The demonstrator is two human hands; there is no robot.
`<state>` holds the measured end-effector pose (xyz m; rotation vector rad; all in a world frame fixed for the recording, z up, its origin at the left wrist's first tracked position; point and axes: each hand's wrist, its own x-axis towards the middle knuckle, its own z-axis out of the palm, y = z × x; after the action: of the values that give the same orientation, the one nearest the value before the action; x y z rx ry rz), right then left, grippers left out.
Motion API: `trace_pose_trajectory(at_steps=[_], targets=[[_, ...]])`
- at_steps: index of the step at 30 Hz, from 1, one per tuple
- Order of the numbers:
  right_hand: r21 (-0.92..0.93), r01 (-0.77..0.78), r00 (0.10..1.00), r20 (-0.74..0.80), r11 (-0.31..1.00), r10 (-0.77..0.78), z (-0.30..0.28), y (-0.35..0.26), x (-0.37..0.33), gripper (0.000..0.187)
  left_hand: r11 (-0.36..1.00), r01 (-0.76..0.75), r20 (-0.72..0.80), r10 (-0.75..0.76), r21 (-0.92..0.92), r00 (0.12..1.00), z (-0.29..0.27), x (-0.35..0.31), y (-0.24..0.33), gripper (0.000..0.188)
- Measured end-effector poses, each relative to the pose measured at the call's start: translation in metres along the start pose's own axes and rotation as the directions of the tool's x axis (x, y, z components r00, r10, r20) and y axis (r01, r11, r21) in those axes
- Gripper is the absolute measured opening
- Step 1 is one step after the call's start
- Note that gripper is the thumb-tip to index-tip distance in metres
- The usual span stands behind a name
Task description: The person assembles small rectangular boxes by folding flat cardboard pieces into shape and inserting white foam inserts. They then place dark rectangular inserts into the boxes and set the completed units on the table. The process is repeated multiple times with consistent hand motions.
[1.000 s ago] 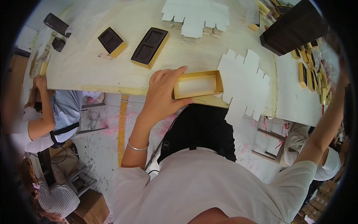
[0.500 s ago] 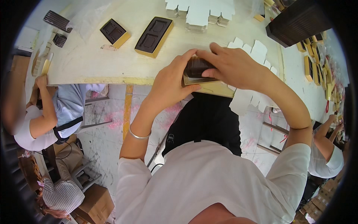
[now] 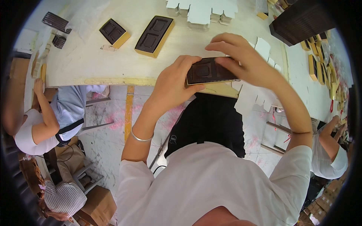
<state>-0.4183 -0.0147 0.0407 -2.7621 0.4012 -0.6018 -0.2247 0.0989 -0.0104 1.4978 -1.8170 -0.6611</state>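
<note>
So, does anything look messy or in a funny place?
Yes! Pink smudges mark the pale floor, as if something spilled or rubbed off; I can't tell what. Also, flat white cardboard pokes out past the front edge of the table, which might make it easy to knock.

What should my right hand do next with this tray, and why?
Probably press the tray gently down at its right end. It sits in the gold box, but your right hand partly hides that end, so I can't tell if it's fully seated. Your left hand grips the other end.
</note>
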Motion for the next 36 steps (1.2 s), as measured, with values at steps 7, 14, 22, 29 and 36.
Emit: trace_pose_trajectory(at_steps=[7, 14, 22, 29, 36], targets=[[-0.101, 0.149, 0.928, 0.357, 0.984, -0.104, -0.032, 0.010, -0.039, 0.042, 0.999, -0.047, 0.077, 0.048, -0.008, 0.996, -0.007, 0.003, -0.001, 0.067], [-0.469, 0.475, 0.858, 0.433, 0.744, -0.275, -0.008, 0.012, -0.041, 0.043, 0.995, -0.065, 0.142, 0.054, 0.073, 0.988, -0.010, 0.005, -0.002, 0.070], [-0.265, -0.032, 0.968, 0.233, 0.964, 0.096, 0.021, -0.010, -0.070, 0.066, 0.802, -0.168, 0.068, 0.158, 0.574, 0.985, 0.004, -0.005, 0.012, 0.077], [-0.263, 0.113, 0.991, -0.039, 0.958, -0.128, -0.004, -0.043, -0.083, 0.041, 0.872, -0.367, -0.014, 0.393, 0.324, 0.920, -0.010, -0.021, 0.033, 0.080], [-0.249, -0.312, 0.893, 0.253, 0.917, 0.373, -0.181, -0.008, -0.185, 0.038, 0.787, -0.583, -0.179, 0.615, 0.201, 0.768, -0.021, -0.075, 0.094, 0.047]])
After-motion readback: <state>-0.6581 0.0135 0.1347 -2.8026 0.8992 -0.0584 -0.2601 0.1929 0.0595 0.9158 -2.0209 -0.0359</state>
